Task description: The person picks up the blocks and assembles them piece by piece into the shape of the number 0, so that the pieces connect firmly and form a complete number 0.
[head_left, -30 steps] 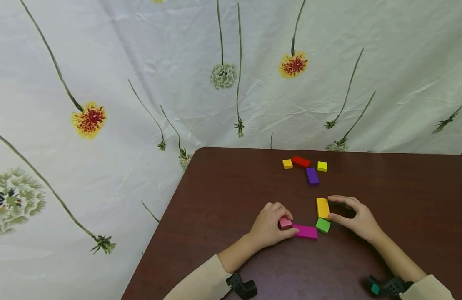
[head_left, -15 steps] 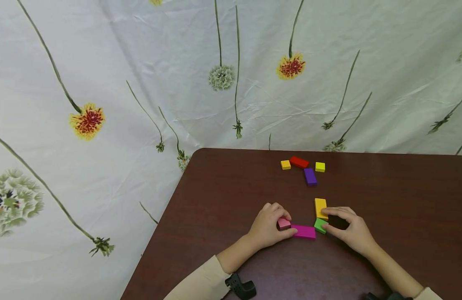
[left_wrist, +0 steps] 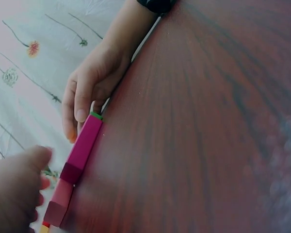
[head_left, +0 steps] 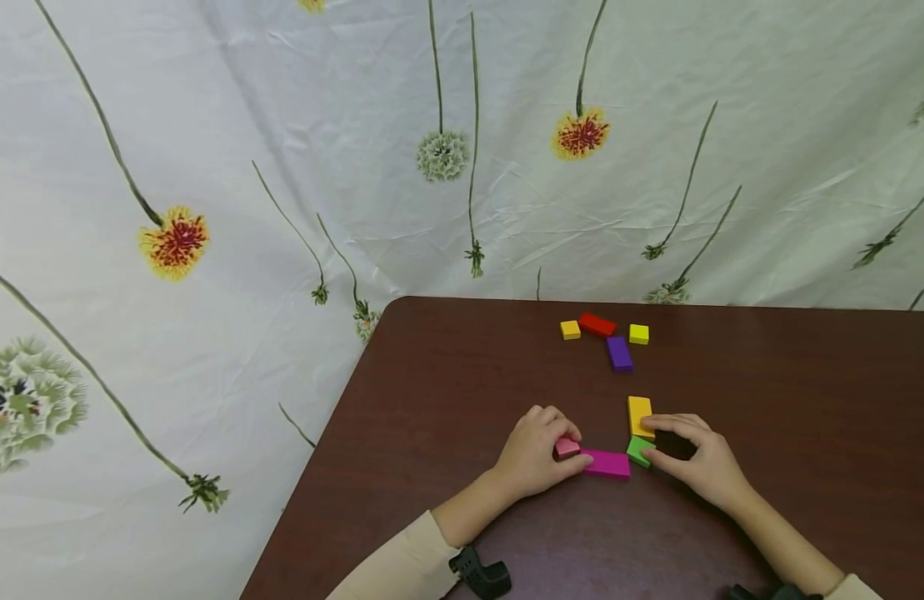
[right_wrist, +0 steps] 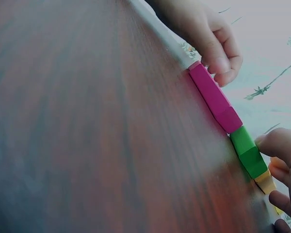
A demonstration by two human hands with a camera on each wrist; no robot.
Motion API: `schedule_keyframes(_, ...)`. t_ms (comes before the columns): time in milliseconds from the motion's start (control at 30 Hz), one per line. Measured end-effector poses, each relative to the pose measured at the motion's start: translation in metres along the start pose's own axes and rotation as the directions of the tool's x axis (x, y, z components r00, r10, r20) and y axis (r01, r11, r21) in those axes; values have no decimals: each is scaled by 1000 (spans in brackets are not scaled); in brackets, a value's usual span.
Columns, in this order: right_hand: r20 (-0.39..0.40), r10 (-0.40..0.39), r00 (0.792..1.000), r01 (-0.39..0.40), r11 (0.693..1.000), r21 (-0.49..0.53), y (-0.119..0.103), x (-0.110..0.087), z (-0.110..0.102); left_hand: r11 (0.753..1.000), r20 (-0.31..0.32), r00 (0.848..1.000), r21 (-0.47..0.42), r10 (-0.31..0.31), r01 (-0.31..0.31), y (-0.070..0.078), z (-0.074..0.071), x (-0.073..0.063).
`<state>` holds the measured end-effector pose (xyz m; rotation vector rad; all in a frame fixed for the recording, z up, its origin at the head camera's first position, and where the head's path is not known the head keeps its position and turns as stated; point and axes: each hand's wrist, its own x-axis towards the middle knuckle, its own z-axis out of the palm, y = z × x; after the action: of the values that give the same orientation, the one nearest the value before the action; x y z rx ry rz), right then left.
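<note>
In the head view my left hand (head_left: 535, 454) is bent over a small pink block (head_left: 566, 448), its thumb tip at the left end of a long magenta block (head_left: 607, 464). The left wrist view has that thumb (left_wrist: 39, 156) above the row of blocks. Opposite, my right hand (head_left: 705, 462) touches two blocks: the index fingertip lies on a long orange-yellow block (head_left: 639, 412), and the thumb meets a green block (head_left: 640, 451). Pink, magenta, green and orange-yellow stand end to end, turning a corner at the green one. No block is lifted in either hand.
Farther back on the brown table (head_left: 462, 358) lie a red block (head_left: 597, 324), a purple block (head_left: 620, 354), a small orange-yellow block (head_left: 570, 330) and a yellow block (head_left: 638, 334). A flowered cloth (head_left: 282, 100) hangs behind the table's far edge.
My right hand has come nearer and leftward, from beside the orange-yellow block to touching it and the green one. The left hand keeps its place; the view shifts slightly.
</note>
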<state>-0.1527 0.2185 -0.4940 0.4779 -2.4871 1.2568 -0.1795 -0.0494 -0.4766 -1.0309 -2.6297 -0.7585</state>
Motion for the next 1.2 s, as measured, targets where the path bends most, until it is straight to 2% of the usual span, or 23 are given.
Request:
schedule_keyframes(167,-12,-11,1000,11,1000,7,1,0,-2,997,-94,993,-2,71,-71,-1,-2,10)
schedule_keyframes(233,-14,-13,1000,13,1000,7,1,0,-3,997,-113,991,-5,74,-75,-3,-3,18)
schedule_keyframes(300,-11,-14,1000,14,1000,7,1,0,-3,998,-105,993,-11,61,-62,-5,-6,29)
schedule_keyframes(433,-2,-17,1000,17,1000,9,2,0,-1,1000,-29,999,-13,18,-18,-14,-13,57)
schedule_keyframes(567,1,-25,1000,25,1000,10,3,2,2,999,50,998,-20,-37,38,-28,-17,97)
schedule_keyframes(667,2,-31,1000,31,999,9,3,2,4,995,113,990,-31,-86,90,-35,-16,124)
schedule_keyframes(767,2,-32,999,32,999,12,4,1,5,993,203,973,-12,-111,115,-39,-10,144)
schedule_keyframes(933,1,-40,999,40,999,15,5,0,5,992,317,940,40,-126,120,-40,5,164)
schedule_keyframes(1067,-2,-42,999,42,999,17,6,0,3,990,354,925,63,-137,123,-40,15,171)
schedule_keyframes(1200,-2,-34,999,34,999,9,7,0,1,988,361,920,77,-156,137,-38,22,173)
